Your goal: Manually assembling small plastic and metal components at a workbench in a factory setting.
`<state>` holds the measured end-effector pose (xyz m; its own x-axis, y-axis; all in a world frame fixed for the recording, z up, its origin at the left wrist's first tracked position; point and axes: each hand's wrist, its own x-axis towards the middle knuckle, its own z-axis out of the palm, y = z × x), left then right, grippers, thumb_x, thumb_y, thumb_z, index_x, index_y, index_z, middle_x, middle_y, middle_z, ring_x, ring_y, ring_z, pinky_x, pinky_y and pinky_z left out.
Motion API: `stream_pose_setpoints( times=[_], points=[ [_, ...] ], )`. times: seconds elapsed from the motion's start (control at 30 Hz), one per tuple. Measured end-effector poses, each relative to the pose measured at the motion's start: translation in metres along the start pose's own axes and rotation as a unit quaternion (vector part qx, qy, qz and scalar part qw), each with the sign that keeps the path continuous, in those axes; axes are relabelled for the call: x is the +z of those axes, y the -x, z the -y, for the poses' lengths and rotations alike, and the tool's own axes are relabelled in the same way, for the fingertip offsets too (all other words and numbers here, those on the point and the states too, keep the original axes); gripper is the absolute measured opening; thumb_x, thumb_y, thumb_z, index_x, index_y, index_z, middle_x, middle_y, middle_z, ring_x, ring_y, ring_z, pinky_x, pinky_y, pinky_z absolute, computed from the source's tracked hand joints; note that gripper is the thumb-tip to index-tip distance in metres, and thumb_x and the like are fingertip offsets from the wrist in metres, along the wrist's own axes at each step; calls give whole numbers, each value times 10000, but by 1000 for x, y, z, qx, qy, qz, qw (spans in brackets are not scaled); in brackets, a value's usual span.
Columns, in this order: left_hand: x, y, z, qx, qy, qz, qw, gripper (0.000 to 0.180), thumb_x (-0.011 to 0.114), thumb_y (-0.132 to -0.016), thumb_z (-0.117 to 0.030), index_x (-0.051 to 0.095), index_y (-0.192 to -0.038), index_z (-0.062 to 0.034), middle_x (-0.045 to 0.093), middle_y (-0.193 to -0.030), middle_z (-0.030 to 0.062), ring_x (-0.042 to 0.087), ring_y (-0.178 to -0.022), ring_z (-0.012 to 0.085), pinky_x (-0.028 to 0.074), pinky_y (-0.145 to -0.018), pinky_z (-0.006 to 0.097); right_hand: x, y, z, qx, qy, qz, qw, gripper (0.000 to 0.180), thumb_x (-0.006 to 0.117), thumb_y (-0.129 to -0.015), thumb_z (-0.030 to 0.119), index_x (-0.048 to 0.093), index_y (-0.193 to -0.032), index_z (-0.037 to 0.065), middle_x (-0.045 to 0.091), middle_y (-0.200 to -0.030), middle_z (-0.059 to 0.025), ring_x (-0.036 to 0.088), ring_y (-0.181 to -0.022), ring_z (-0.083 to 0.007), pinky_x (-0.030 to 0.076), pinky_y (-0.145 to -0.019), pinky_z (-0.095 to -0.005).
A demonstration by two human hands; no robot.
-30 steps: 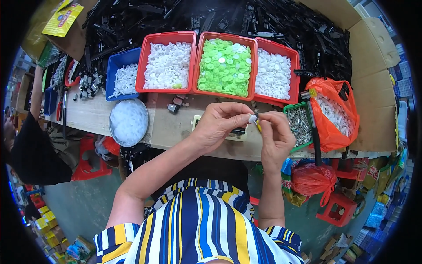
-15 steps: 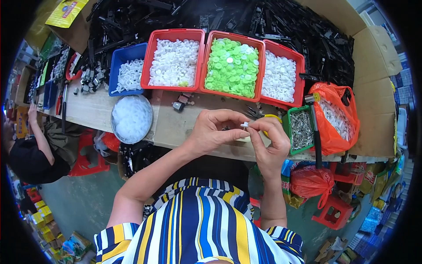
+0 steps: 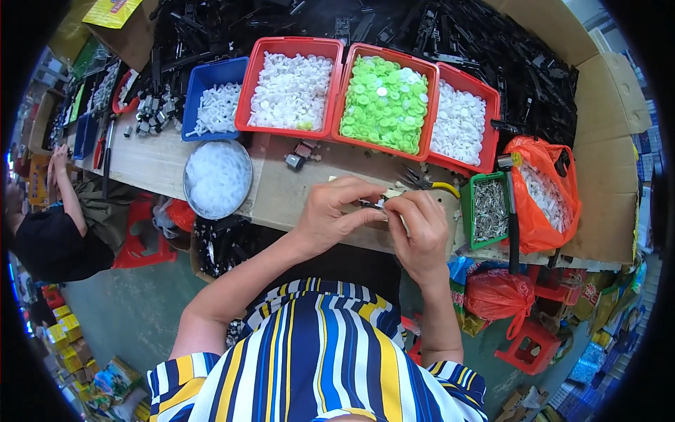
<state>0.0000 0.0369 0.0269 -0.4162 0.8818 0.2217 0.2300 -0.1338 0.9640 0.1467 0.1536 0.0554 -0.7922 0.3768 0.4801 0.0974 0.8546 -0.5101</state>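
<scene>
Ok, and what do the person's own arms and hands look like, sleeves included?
The left grip and right grip are plain hands, no gloves. The forearms are uncovered, with no watch or bracelet visible. The left sleeve and right sleeve are short, striped dark blue, white and yellow.

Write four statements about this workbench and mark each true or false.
1. The blue plastic bin stands left of the three red plastic bins. True.
2. Light-green plastic discs fill the round, grey-rimmed dish. False: they fill the middle red bin.
3. The yellow-handled metal pliers lie unheld. True.
4. The bare left hand grips the black-handled hammer. False: its fingers are close to the bare right hand; the hammer is beside the green plastic bin.
</scene>
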Motion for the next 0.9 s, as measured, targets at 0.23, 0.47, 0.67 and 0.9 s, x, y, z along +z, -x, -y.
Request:
stream_pose_setpoints(
  times=[0.23, 0.47, 0.67, 0.9],
  points=[
    [-15, 23, 19, 209, -317, -21, 925, 374, 794, -723, -118, 691, -1070, -26, 640, -1021, 106, 622, -998, 300, 520, -821, 404, 17, -2, -13, -2, 44, 72, 996, 71, 686, -837, 80, 638, -888, 71, 560, -838, -66, 600, -849, -255, 427, -741, -396],
    [-13, 29, 31, 265, -393, 12, 880, 351, 678, -788, -139, 671, -1124, -41, 606, -1124, 104, 596, -1058, 283, 501, -830, 395, 18, -7, -10, -3, 73, 108, 991, 64, 674, -824, 72, 628, -869, 69, 553, -838, -72, 594, -847, -262, 418, -731, -405],
    [-14, 27, 33, 277, -458, 52, 843, 348, 707, -805, -156, 696, -1140, -62, 601, -1137, 86, 591, -1065, 262, 486, -817, 373, 17, -11, -10, 18, 77, 140, 987, 85, 702, -825, 70, 660, -898, 60, 579, -860, -72, 608, -844, -272, 430, -714, -407],
    [-11, 22, 28, 309, -504, 67, 804, 349, 668, -827, -173, 690, -1147, -37, 602, -1124, 89, 587, -1074, 255, 471, -822, 379, 11, -4, -14, 24, 18, 134, 991, 198, 679, -809, 70, 676, -1003, 33, 552, -890, -90, 603, -887, -280, 447, -757, -405]
  ],
)
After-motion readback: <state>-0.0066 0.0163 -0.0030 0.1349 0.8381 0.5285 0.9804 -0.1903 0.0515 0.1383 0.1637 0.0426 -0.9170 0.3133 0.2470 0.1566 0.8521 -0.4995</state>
